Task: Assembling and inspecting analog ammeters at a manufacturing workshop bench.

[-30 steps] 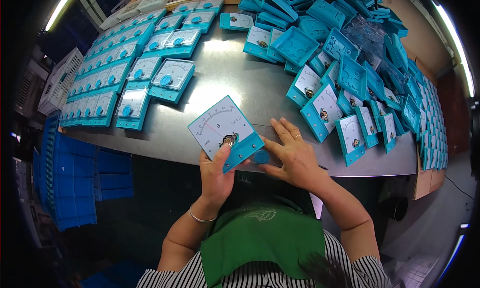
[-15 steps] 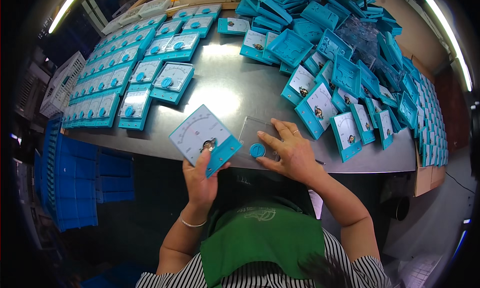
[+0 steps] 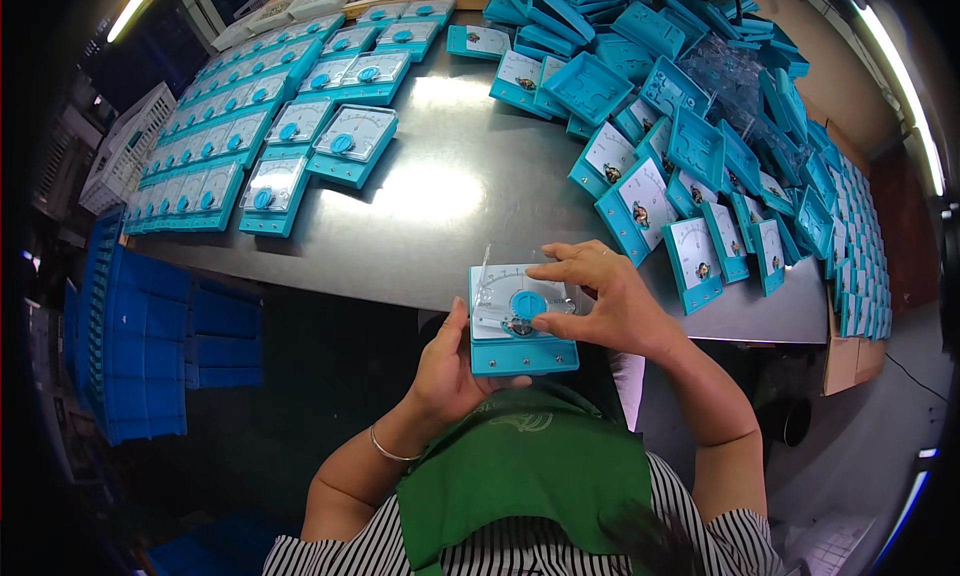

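My left hand (image 3: 447,368) is closed on the lower left side of a teal panel meter (image 3: 522,360) with a white scale face, held in front of the table's near edge. Between thumb and fingers, my right hand (image 3: 612,294) grips a clear plastic cover (image 3: 500,278) with a round teal knob (image 3: 527,304) on it. The cover hangs tilted over the meter's face; whether its edges touch the meter I cannot tell. Parts of the dial and the coil beneath show through the clear plastic.
Covered meters (image 3: 345,141) stand in rows on the metal table (image 3: 440,166) at the left. To the right lie open-faced meters (image 3: 640,211) and a heap of empty teal housings (image 3: 695,146). Blue crates (image 3: 140,346) and a white basket (image 3: 130,151) are beyond the left edge.
The clear cover has been lifted off the table by my right hand. My left hand has brought the meter rightward and turned it straight, beneath the cover.
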Tool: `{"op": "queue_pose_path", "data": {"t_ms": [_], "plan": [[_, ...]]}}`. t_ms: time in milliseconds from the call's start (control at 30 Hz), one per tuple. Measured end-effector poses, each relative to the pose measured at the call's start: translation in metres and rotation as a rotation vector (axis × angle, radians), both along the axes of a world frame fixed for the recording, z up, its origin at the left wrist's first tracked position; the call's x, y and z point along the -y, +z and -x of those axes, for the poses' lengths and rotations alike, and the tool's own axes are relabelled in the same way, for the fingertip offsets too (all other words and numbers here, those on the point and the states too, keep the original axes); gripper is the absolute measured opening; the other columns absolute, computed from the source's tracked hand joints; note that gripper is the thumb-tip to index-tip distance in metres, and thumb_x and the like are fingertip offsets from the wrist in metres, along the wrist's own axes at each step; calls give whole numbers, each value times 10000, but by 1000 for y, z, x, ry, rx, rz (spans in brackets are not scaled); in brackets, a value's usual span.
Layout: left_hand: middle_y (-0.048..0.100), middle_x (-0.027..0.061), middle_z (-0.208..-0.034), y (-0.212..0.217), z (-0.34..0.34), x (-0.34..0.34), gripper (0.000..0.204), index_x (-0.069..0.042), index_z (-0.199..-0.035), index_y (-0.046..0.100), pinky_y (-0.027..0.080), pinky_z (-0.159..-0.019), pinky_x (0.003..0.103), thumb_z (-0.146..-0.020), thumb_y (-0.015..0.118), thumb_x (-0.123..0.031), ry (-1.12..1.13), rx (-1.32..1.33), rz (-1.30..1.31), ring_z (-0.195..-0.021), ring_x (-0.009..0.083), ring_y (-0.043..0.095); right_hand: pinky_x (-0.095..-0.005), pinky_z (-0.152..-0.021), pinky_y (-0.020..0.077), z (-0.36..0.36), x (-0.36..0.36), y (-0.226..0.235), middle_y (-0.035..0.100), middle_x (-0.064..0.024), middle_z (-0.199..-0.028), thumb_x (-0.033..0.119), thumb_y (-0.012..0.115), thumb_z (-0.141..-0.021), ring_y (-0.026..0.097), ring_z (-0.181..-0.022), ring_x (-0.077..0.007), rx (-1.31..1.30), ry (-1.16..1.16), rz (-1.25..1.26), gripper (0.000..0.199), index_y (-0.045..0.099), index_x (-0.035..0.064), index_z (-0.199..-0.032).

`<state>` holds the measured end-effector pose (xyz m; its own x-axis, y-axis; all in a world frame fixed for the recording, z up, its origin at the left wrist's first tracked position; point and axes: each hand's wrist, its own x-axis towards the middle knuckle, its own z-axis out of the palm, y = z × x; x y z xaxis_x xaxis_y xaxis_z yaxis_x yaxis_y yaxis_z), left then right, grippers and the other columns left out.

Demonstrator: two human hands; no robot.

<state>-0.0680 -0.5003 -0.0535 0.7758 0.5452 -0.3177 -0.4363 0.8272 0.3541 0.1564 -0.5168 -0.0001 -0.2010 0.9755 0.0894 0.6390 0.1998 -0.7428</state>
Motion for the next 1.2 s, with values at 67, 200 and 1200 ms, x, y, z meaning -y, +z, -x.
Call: {"op": "queue_pose_path", "data": {"t_ms": [67,200,1200], "plan": [[502,181,-1292,0,-2,0,571,-45,-1374,334,597,-748,432,-1010,166,-452,-10,-20,-3,-1068,322,599,-354,-808,488,-3,2,-3,569,-220,-1231,250,814,-656,559,-1073,-292,33,9,-46,528,663,90,-1136],[502,178,-1290,-1,-4,0,571,-41,-1374,329,598,-748,420,-1011,165,-450,-20,-26,-30,-1065,318,601,-351,-799,490,-3,4,-4,567,-221,-1233,253,812,-656,558,-1071,-297,36,26,-98,526,665,93,-1136],[504,147,-1280,-9,-7,19,648,-54,-1393,306,544,-810,376,-953,422,-516,-70,73,-16,-1074,260,588,-425,-967,402,-3,30,-19,506,-192,-1328,224,841,-597,511,-1138,-349,-9,101,-201,566,668,115,-1124]]}}
